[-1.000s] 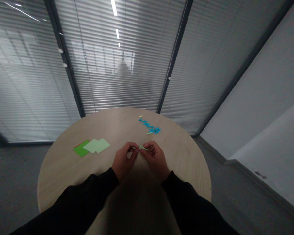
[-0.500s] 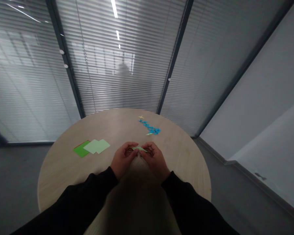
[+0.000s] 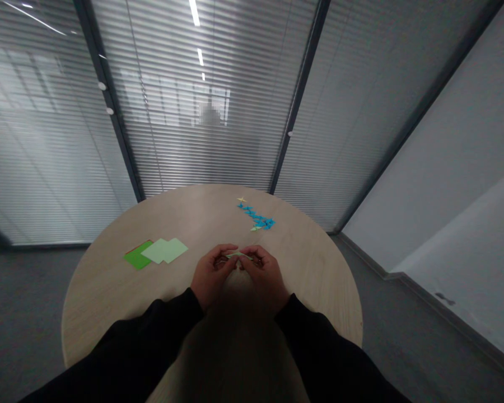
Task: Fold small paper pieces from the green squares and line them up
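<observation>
Between my hands, over the near middle of the table, is a small piece of folded light green paper (image 3: 238, 254). My left hand (image 3: 212, 272) pinches its left side, and my right hand (image 3: 264, 274) pinches its right side. The thumbs meet close together along its near edge, while the curled fingers hide much of it. Just beyond my hands lies a small pale green folded paper piece (image 3: 256, 228), beside a cluster of blue folded paper pieces (image 3: 264, 222). A yellow folded paper piece (image 3: 241, 200) lies at the far end of that row.
Left of my hands, light green paper sheets (image 3: 174, 249) overlap a brighter green stack (image 3: 138, 256) with a reddish edge. The round wooden table (image 3: 109, 291) stands before a glass partition with blinds (image 3: 210, 151). A white wall (image 3: 437, 184) rises at the right.
Both thumbs have shifted slightly and now lie closer together on the folded paper, which looks thinner. The view has moved a little; the other papers lie as before.
</observation>
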